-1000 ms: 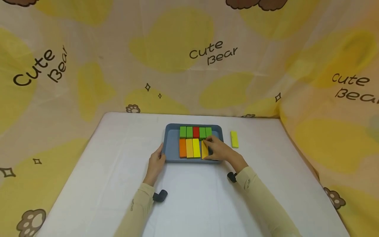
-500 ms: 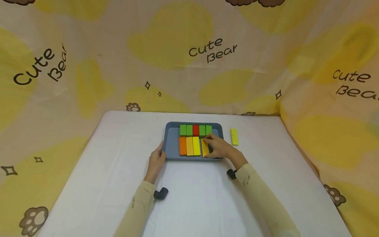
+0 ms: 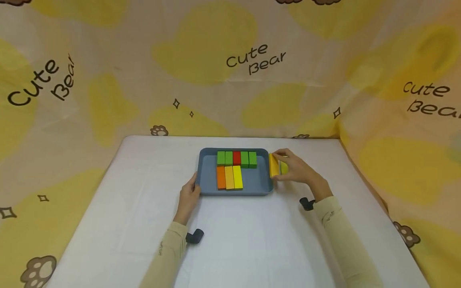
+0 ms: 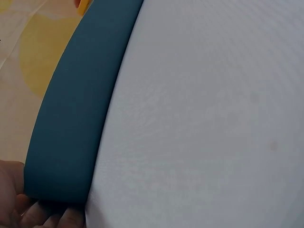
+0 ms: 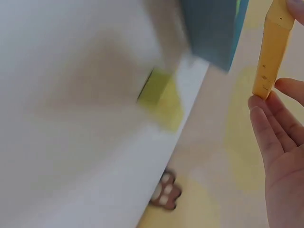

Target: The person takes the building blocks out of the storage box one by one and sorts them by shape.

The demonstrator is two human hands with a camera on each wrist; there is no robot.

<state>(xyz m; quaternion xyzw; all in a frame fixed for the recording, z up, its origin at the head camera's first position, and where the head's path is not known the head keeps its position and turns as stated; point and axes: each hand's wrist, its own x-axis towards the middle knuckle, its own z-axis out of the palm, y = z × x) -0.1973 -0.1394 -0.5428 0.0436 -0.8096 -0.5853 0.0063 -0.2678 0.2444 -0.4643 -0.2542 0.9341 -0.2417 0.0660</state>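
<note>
A blue-grey tray (image 3: 255, 182) lies on the white table, with my left hand (image 3: 189, 198) gripping its left end. In the left wrist view the fingers (image 4: 52, 216) curl under the tray's corner. Pinched between the thumb and fingers of my right hand (image 3: 299, 170) is a yellow-orange block (image 5: 270, 54), held on end by the tray's right rim. Behind this hand a lime-yellow block (image 3: 284, 165), partly hidden, lies on the table. Inside the tray, a back row has several green blocks (image 3: 221, 158) and one red block (image 3: 236, 158). In front stand an orange block (image 3: 221, 178), a light orange block (image 3: 229, 178) and a yellow block (image 3: 237, 177).
The white table (image 3: 237, 240) ends at a patterned cloth backdrop (image 3: 201, 80) behind and at both sides. Bare tray floor shows left and right of the front row. Black wrist cameras (image 3: 195, 236) stick out below each hand.
My right hand has lifted the yellow-orange block from the right end of the front row and carried it rightward past the tray's rim. The left hand keeps its hold on the tray.
</note>
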